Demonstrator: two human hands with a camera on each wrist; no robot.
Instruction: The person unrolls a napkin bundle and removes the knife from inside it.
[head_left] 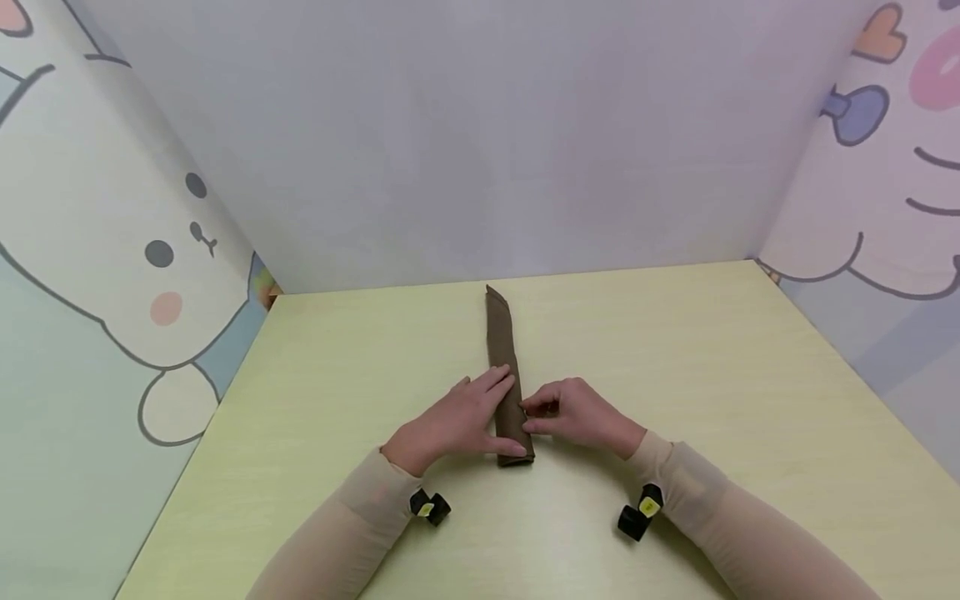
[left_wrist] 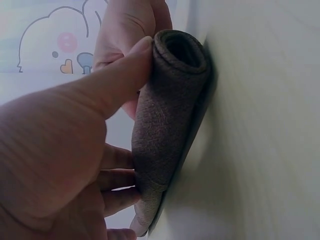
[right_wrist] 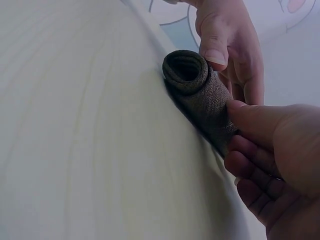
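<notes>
A brown cloth (head_left: 501, 333), rolled into a long narrow tube, lies lengthwise on the table, pointing away from me. Its near end shows a hollow spiral of layers in the left wrist view. My left hand (head_left: 465, 417) rests over the roll from the left, fingers extended across it and thumb near the close end. From the right, my right hand (head_left: 581, 414) pinches the cloth's side edge between thumb and curled fingers. In the right wrist view the right thumb (right_wrist: 255, 120) presses on the weave, while the edge under the fingers is partly hidden.
The pale wood-grain table (head_left: 675, 350) spreads around both hands. A plain whitish panel (head_left: 480, 150) stands along its back edge. Cartoon-printed panels flank it on the left (head_left: 90, 250) and right (head_left: 885, 208). A small black camera is strapped to each wrist.
</notes>
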